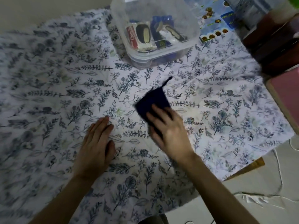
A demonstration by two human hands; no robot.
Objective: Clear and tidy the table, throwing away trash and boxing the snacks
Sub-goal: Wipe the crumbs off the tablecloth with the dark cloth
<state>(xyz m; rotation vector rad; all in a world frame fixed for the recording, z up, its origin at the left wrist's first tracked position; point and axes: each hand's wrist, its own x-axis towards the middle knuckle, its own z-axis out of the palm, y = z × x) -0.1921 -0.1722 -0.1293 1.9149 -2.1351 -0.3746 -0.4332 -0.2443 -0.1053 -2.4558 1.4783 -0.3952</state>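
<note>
A clear plastic box (192, 21) stands at the far middle of the table with several wrapped snacks (142, 37) inside it. A white tablecloth with a blue leaf print (56, 94) covers the table. My right hand (169, 133) lies palm down on a dark blue cloth (153, 98) in the middle, fingers pressing on it. The cloth has a small loop at its far corner. My left hand (97, 143) rests flat on the tablecloth, just left of the right hand, holding nothing.
A blue printed snack carton (213, 18) lies behind the plastic box at the back right. Dark brown furniture (275, 44) and a pink panel (288, 96) stand off the right edge. White cords (278, 167) trail on the floor at the lower right.
</note>
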